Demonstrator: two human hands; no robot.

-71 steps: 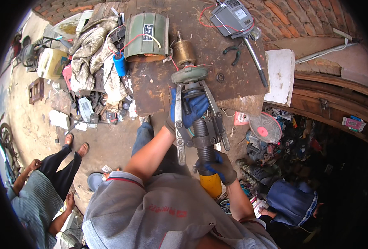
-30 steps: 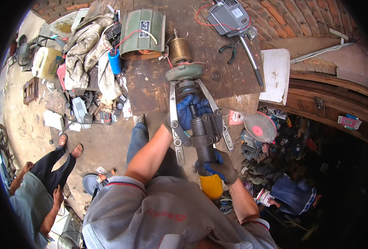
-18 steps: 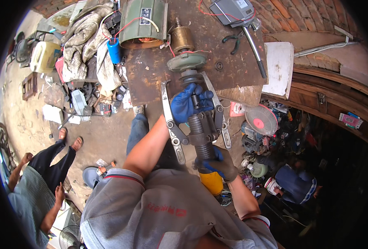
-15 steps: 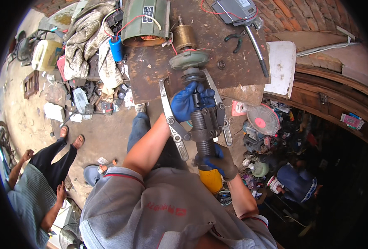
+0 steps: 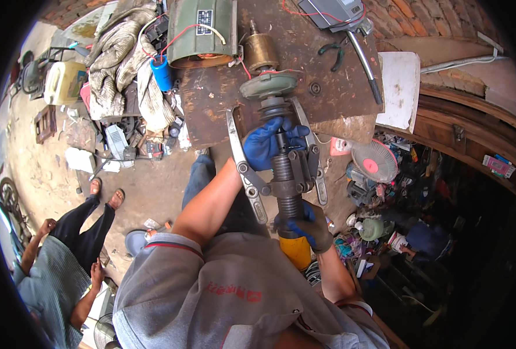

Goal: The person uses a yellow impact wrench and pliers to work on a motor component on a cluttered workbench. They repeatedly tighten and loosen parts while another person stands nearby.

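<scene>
Gripping the gear puller [image 5: 285, 168] at the table [image 5: 223, 104] edge, our left hand [image 5: 268, 143] (blue-gloved) wraps its threaded screw; our right hand [image 5: 304, 224] clamps the yellow-handled tool [image 5: 295, 250] below.

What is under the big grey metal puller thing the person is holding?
Below the puller, the right hand in a blue glove grips its screw above a yellow handle. The handle's lower end is hidden by the grey shirt.

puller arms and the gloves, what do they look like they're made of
The puller arms look like bare steel: grey, flat, dull shine, with bolt holes. The left hand wears a bright blue glove, probably rubber or coated fabric; the right hand wears a darker, worn one.
</scene>
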